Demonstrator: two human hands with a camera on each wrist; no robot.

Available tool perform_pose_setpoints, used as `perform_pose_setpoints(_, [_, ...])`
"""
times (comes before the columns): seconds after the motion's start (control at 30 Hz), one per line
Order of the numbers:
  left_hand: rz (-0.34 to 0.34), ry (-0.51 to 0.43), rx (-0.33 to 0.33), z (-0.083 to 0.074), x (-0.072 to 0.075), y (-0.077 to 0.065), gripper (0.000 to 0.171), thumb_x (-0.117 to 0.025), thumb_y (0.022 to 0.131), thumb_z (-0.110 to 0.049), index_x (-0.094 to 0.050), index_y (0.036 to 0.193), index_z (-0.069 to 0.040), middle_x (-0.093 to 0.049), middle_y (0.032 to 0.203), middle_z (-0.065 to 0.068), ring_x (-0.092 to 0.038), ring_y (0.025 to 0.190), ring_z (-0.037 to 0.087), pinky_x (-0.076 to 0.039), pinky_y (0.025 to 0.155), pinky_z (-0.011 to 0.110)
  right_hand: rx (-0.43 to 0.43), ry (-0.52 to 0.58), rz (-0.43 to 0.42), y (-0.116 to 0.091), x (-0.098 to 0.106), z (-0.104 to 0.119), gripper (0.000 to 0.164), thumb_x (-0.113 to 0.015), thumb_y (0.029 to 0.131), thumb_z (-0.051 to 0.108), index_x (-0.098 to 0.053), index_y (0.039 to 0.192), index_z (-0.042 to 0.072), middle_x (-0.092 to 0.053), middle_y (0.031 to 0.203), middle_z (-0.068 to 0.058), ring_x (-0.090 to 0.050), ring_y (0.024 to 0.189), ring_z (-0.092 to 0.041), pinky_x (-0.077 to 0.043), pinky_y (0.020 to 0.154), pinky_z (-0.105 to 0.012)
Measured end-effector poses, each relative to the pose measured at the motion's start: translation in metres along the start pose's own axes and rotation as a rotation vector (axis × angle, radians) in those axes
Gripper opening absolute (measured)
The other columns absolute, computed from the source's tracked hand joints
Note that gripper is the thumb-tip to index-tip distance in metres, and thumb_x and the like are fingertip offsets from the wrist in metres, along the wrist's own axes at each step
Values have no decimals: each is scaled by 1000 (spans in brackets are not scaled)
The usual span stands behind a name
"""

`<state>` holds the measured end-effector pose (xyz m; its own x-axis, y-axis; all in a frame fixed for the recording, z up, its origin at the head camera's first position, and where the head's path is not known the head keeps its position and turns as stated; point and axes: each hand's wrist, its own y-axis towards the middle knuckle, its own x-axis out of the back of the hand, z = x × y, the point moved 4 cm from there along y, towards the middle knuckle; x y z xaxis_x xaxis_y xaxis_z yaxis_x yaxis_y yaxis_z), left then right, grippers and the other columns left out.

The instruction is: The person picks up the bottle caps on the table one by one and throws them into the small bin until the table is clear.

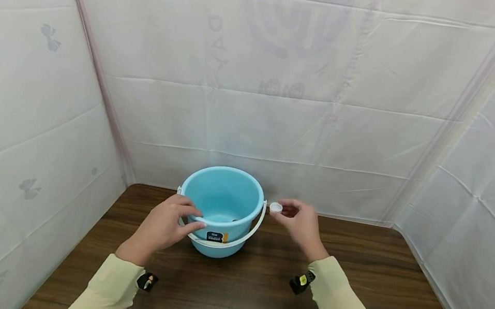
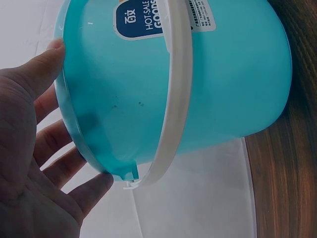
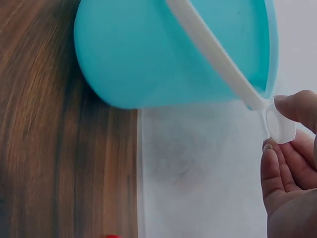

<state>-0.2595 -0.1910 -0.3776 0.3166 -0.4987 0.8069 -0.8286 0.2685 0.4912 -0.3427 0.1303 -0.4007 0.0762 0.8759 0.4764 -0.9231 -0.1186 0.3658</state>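
A light blue bucket (image 1: 216, 252) stands upright on the table, its white handle (image 1: 250, 232) hanging down across the front. My left hand (image 1: 166, 222) grips the bucket's rim at the near left; in the left wrist view the thumb lies on the outer side and the other fingers go behind the rim. To the right of the bucket, my right hand (image 1: 301, 227) pinches a small white cap (image 1: 275, 208) between thumb and fingers. Seen in the right wrist view, the cap (image 3: 280, 125) is round and hollow, close beside the handle's end. Most of the bucket's inside floor is hidden.
The dark wooden table (image 1: 218, 302) carries the bucket near its back edge. White sheeting (image 1: 278, 101) hangs behind, with more on the left and right sides. A label (image 2: 138, 20) is on the bucket's front. A small red thing (image 3: 113, 236) shows at the right wrist view's lower edge.
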Motion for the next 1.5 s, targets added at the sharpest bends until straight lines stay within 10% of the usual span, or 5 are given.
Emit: perform_pose_setpoints(1.5, [6, -11, -2, -1, 2, -1, 22, -85, 84, -37, -82, 95, -19, -69, 98, -7, -60, 96, 14, -59, 81, 39, 62, 151, 64, 9, -46, 62, 32, -86, 85, 18, -77, 114, 8, -76, 107, -8, -72, 92, -18, -62, 84, -35])
